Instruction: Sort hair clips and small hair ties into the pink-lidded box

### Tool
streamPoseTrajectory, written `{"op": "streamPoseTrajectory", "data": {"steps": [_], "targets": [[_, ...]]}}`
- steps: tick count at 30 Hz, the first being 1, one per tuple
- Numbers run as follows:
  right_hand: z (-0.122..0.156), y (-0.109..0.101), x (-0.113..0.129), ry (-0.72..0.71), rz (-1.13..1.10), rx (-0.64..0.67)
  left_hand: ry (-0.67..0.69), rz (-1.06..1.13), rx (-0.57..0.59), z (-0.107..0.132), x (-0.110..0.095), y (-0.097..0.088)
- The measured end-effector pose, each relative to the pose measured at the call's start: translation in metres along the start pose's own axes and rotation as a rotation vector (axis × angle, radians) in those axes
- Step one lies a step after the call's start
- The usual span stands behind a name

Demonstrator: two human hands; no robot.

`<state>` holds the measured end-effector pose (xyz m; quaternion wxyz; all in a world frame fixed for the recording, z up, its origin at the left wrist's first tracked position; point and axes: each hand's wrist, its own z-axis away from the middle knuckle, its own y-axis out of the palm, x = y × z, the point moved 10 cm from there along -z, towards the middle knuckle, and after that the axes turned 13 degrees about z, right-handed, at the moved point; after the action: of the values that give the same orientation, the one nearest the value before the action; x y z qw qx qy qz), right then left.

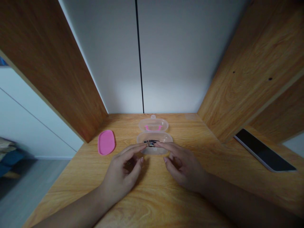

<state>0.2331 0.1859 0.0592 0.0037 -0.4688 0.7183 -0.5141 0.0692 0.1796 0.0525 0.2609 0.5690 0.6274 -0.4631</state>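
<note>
A small black-and-silver metal item (150,143), possibly a nail clipper, lies in the near half of an open clear plastic hinged case (154,138). The far half of the case has a pink strip inside. My left hand (121,171) reaches in from the lower left, and its index fingertip is at the item's left end. My right hand (182,167) comes from the lower right, its index fingertip at the item's right side. On each hand the thumb stands apart from the index finger, below the case's near edge.
A pink oval plastic lid (106,142) lies left of the case on the wooden desk (152,202). A black tablet (263,150) lies at the right. Wood-grain side panels (52,72) and a grey back panel (106,63) enclose the desk.
</note>
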Motion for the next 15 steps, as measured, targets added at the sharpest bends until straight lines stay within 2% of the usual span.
{"op": "streamPoseTrajectory", "data": {"steps": [6, 11, 13, 15], "targets": [[-0.001, -0.008, -0.003, 0.008, 0.009, -0.100, -0.003, 0.011, -0.018, 0.004, 0.001, -0.002], [0.000, -0.019, -0.005, 0.012, 0.022, -0.207, 0.034, -0.006, -0.141, 0.000, -0.005, -0.025], [0.001, -0.023, -0.004, 0.004, -0.001, -0.235, 0.022, -0.107, -0.188, -0.003, -0.005, -0.036], [0.002, -0.025, -0.003, 0.001, -0.009, -0.248, -0.001, -0.306, -0.153, -0.008, -0.004, -0.038]]}}
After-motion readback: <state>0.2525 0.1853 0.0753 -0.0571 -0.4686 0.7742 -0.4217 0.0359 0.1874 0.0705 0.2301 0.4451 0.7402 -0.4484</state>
